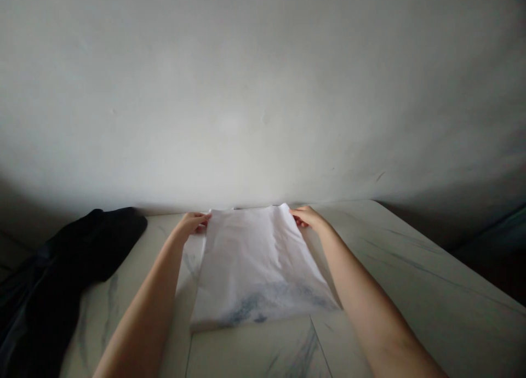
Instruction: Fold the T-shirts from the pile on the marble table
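- left hand (190, 225) at far left corner of the white cloth (255, 263), fingers (203, 219) curled onto the cloth edge, clamped there
- right hand (309, 218) at far right corner of the same cloth, fingers (296, 216) on the edge, also clamped
- hands well apart, one on each side of the cloth, cloth stretched between them
- white cloth lies flat on the bench (415, 268), in front of the person, roughly centred between the forearms
- cloth looks like layered or folded fabric, slightly creased; whether it is a garment, cannot tell
- far edge of cloth sits right by the wall (263, 93), slightly lifted at the right corner
- near end of cloth is wider than the far end and has a blue-grey smudge (250, 308), print or shadow, cannot tell which
- black cloth (78, 263) in a loose heap at the left of the bench, hanging over the bench's left side, well apart from the left hand's fingers, not touching the white cloth
- bench top is white with grey-blue marble veins, a thin seam (316, 339) running through it near the person
- both forearms bare, reaching forward from the bottom of the view
- light is dim, right side of the view falls into dark shadow
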